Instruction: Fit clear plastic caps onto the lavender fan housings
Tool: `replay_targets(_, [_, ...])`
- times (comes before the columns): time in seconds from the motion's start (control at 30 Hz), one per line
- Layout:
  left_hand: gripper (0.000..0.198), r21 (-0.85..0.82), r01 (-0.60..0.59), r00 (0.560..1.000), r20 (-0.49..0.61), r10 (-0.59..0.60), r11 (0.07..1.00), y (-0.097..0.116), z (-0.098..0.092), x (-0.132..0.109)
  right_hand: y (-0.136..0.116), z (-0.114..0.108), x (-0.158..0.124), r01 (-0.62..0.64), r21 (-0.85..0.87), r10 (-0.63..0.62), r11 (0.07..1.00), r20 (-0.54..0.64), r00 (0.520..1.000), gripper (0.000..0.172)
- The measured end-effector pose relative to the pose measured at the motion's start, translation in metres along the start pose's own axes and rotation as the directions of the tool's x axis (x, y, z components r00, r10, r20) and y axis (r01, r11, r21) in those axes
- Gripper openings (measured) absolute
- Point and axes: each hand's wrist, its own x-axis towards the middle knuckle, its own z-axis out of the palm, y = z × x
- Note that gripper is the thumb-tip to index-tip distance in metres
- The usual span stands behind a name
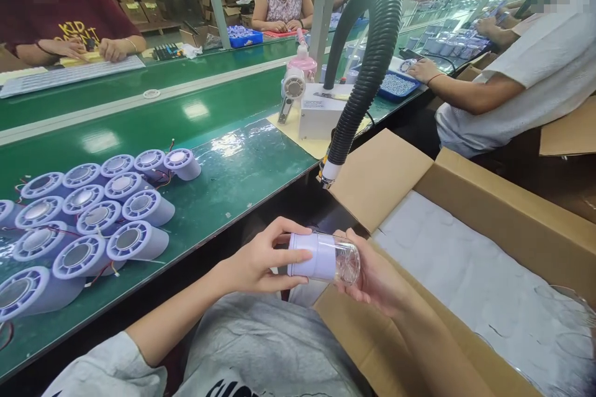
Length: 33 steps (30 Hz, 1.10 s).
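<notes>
My left hand (259, 260) grips the lavender end of a small cylinder part (311, 256), fingers wrapped round it. My right hand (372, 274) holds the clear plastic end (347, 260) of the same piece. The piece lies sideways above my lap, between the green bench and an open cardboard box (465, 198). Several matching lavender cylinder parts (97, 217) with red wires lie in rows on the bench at the left.
The box at my right is lined with white sheet (470, 285) and clear pieces. A black ribbed hose (367, 68) hangs over a white unit (321, 113) on the green bench (223, 180). Other people sit across the bench and at the right.
</notes>
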Motion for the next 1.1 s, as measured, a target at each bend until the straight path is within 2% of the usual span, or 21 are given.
replay_targets(0.13, [0.043,0.036,-0.014,1.000,0.025,0.013,0.999,0.004,0.000,-0.003,0.003,0.000,-0.003,0.041,-0.021,-0.041,0.999,0.025,0.999,0.048])
replay_targets(0.27, [0.039,-0.014,-0.020,1.000,-0.017,0.020,1.000,0.005,0.003,-0.006,0.006,0.000,-0.006,0.077,-0.024,-0.075,0.997,0.078,0.994,0.056])
replay_targets(0.4, [0.059,-0.101,0.017,0.996,-0.086,-0.026,0.995,0.006,0.005,-0.009,0.007,0.001,-0.008,0.048,-0.021,-0.046,0.999,0.079,0.996,0.050])
replay_targets(0.47, [0.063,-0.063,0.033,0.997,-0.069,-0.037,0.997,0.007,0.003,-0.009,0.007,0.001,-0.009,0.009,-0.008,-0.009,1.000,0.066,0.998,0.049])
replay_targets(0.57, [0.053,-0.006,0.025,1.000,-0.008,-0.025,1.000,0.011,0.001,-0.008,0.007,0.003,-0.010,-0.015,0.022,0.014,1.000,0.052,0.999,0.051])
replay_targets(0.67, [0.051,-0.063,0.006,1.000,-0.024,-0.007,0.998,0.013,0.000,-0.007,0.007,0.005,-0.011,-0.007,0.039,0.006,0.999,0.043,0.999,0.050])
replay_targets(0.77, [0.070,-0.137,0.073,0.997,-0.011,-0.075,0.988,0.014,0.001,-0.005,0.006,0.009,-0.013,-0.064,0.039,0.062,0.997,0.042,0.997,0.057])
replay_targets(0.87, [0.089,-0.188,0.181,0.983,0.062,-0.173,0.965,0.014,0.001,-0.004,0.005,0.012,-0.014,-0.112,0.048,0.107,0.993,0.082,0.991,0.065])
replay_targets(1.0, [0.086,-0.214,0.265,0.961,0.139,-0.239,0.940,0.015,0.001,-0.006,0.005,0.012,-0.014,-0.227,0.080,0.209,0.971,0.185,0.960,0.080])
replay_targets(1.1, [0.081,-0.278,0.351,0.934,0.163,-0.317,0.894,0.020,0.003,-0.008,0.010,0.009,-0.012,-0.304,0.088,0.277,0.949,0.235,0.932,0.082])
